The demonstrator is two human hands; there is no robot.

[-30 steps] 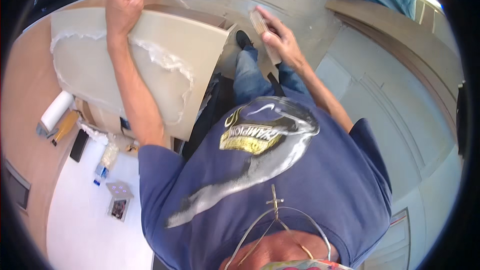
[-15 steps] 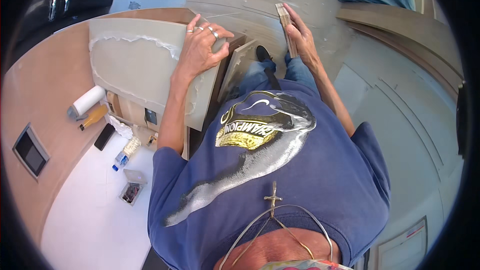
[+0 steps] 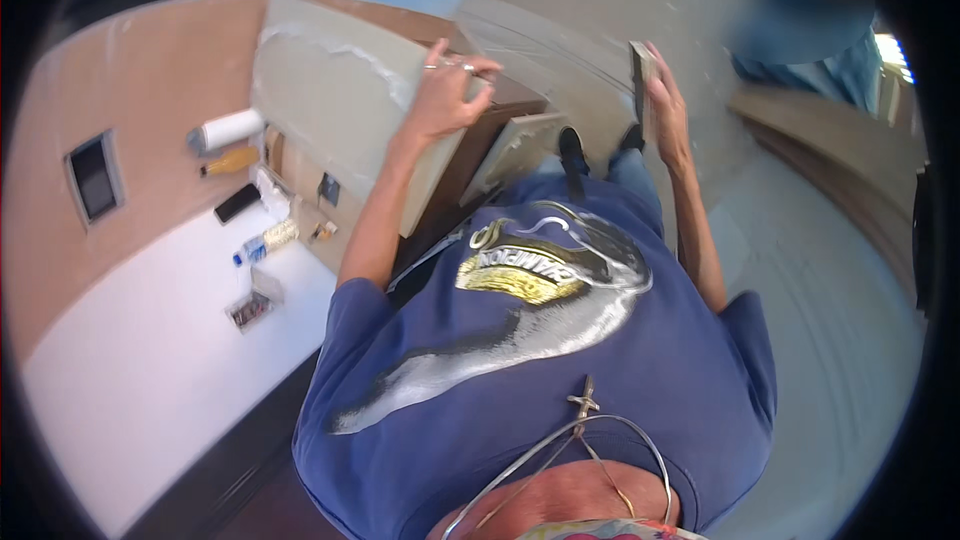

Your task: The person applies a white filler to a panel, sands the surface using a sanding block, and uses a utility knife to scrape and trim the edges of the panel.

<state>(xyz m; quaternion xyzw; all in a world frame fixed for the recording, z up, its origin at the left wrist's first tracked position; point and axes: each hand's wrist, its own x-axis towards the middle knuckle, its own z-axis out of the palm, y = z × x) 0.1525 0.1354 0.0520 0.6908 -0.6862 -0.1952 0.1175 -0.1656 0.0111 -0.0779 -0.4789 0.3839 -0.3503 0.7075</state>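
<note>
The right hand [image 3: 668, 118] grips a flat block [image 3: 638, 82] by its side — out over the floor [image 3: 600, 20], near the shoes [image 3: 571, 147]. The left hand [image 3: 447, 100], fingers bent, is at the edge of a pale board [image 3: 335, 75] — whether it grips anything, I cannot tell. A paper roll [image 3: 232, 130] lies beyond the white bench [image 3: 130, 390].

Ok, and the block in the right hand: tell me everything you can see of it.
The block looks slim, straight-edged and rectangular, with a dark long side and a paler greyish-tan top end. It may be wood, but blur hides the grain and any separate parts. It is held in the air right of the picture's centre, its long side running nearly up and down the view. The right hand grips it from the right; nothing else visibly touches it.
</note>
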